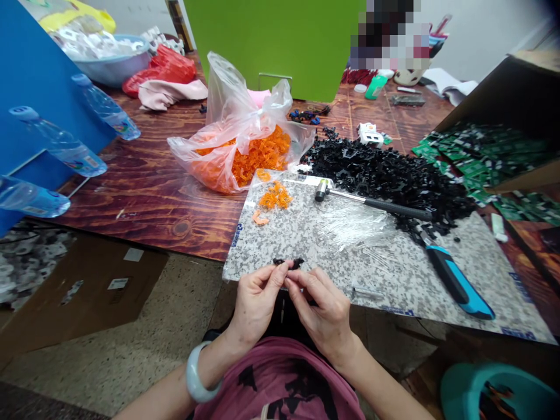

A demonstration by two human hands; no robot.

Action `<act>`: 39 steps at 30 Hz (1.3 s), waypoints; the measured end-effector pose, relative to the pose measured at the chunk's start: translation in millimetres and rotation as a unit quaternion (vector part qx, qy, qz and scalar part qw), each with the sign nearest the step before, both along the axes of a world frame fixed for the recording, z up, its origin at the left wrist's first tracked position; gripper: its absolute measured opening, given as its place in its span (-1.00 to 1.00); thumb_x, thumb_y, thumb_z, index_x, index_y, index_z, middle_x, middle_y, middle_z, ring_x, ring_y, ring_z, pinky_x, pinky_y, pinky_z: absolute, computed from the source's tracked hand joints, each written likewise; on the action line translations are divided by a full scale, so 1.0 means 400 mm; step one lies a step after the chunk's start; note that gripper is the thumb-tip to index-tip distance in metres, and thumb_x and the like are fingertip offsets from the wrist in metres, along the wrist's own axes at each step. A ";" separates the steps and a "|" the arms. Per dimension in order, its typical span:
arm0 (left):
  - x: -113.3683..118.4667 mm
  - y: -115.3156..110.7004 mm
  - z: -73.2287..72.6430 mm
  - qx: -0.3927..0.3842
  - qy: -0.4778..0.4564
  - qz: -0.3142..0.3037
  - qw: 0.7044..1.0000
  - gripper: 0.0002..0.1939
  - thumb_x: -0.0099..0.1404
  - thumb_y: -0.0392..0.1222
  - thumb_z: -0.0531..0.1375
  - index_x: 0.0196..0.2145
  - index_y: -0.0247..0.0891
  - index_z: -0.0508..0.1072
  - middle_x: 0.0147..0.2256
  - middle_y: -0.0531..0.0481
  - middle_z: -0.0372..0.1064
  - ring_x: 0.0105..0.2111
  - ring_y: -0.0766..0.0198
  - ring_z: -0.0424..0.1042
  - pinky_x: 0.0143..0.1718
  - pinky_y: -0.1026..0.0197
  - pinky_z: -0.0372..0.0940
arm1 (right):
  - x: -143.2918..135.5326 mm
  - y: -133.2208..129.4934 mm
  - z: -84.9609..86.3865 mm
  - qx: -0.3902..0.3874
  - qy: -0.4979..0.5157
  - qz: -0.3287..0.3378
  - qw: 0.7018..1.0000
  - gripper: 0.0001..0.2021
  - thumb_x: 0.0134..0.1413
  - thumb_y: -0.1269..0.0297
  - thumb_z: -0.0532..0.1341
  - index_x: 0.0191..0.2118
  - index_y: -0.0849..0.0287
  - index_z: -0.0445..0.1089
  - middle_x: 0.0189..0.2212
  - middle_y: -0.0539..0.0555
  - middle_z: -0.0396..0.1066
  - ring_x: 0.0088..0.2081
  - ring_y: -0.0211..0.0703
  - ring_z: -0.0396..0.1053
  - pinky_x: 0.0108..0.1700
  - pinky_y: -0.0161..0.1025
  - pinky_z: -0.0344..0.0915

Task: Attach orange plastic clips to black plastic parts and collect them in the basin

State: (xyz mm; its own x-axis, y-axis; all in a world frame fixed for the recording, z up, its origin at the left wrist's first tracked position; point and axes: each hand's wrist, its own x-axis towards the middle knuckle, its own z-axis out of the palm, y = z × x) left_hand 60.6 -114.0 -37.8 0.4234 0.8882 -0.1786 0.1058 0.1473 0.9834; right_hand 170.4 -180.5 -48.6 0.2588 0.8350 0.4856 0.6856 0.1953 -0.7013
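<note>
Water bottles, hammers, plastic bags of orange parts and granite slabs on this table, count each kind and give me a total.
Water bottles: 3
Hammers: 1
Plastic bags of orange parts: 1
Granite slabs: 1
Total: 6

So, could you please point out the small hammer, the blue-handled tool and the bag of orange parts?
small hammer point(376, 202), head view, on the middle of its shaft.
blue-handled tool point(457, 283), head view, on the blue handle.
bag of orange parts point(245, 153), head view, on the orange heap inside.

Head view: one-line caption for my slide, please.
Both hands, left hand and right hand, pinch a small black clip over the granite slab.
</note>
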 end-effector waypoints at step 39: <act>-0.032 0.022 0.037 0.205 0.182 -0.224 0.935 -0.63 0.33 -0.23 0.00 -0.64 -0.25 0.27 -0.62 0.06 0.25 -0.56 0.33 0.28 -0.48 0.31 0.13 | 0.102 0.006 0.090 -0.244 0.044 0.138 0.959 -0.88 0.01 0.52 0.17 -0.35 0.16 0.28 -0.62 -0.12 0.29 -0.61 -0.37 0.22 -0.55 -0.45 0.11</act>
State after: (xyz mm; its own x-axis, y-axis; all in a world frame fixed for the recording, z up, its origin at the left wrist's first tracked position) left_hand 47.6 -105.1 -22.9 0.7469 0.6617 -0.0659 0.4053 -0.3744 0.8340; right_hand 211.3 -178.0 -12.5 0.0165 0.9998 0.0059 0.5892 -0.0049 -0.8080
